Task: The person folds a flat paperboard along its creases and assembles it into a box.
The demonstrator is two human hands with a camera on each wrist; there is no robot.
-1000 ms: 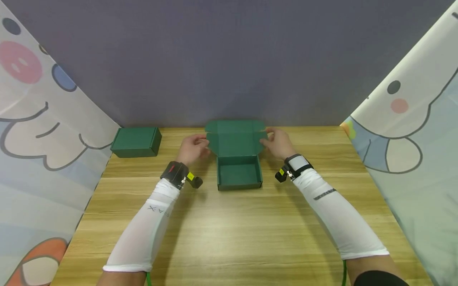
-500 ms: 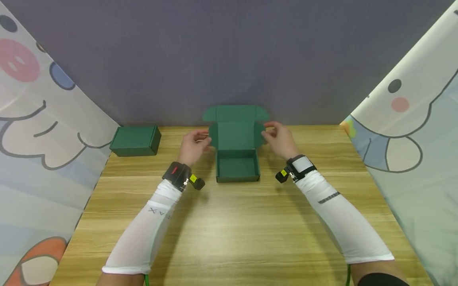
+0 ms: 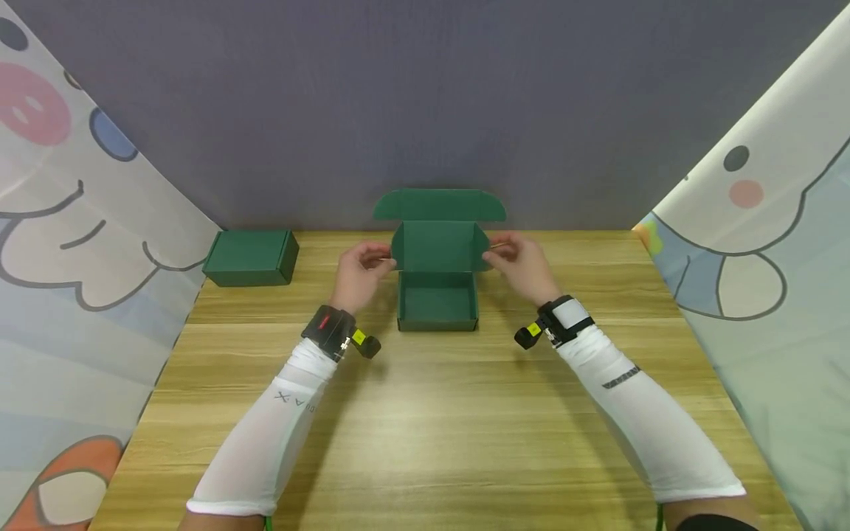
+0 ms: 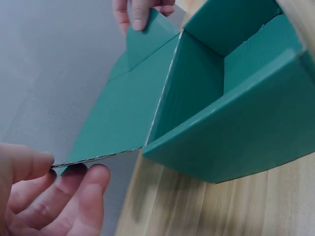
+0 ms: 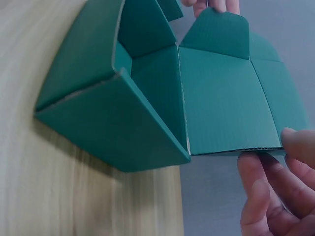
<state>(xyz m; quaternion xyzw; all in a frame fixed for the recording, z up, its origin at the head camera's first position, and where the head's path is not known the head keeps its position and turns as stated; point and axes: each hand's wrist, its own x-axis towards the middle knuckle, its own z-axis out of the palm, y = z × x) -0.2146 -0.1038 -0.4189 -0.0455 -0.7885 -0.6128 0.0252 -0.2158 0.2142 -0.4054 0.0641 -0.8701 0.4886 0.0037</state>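
Note:
A green cardboard box stands on the table with its lid raised at the back and its inside showing bare. At the left of the lid, my left hand pinches the left side flap between thumb and fingers. Opposite it, the right hand pinches the right side flap. Both side flaps angle in from the lid panel. Beyond the panel, the front tuck flap spreads toward the grey wall. In the left wrist view, the left thumb lies on the flap's edge with fingers beneath.
A second green box, closed, sits at the back left of the wooden table. Behind the table rises a grey wall. Cartoon-printed cloth hangs at both sides.
The open box has slid slightly back toward the wall. Its lid now leans higher, and the side flaps are folded further inward, with both hands still on them.

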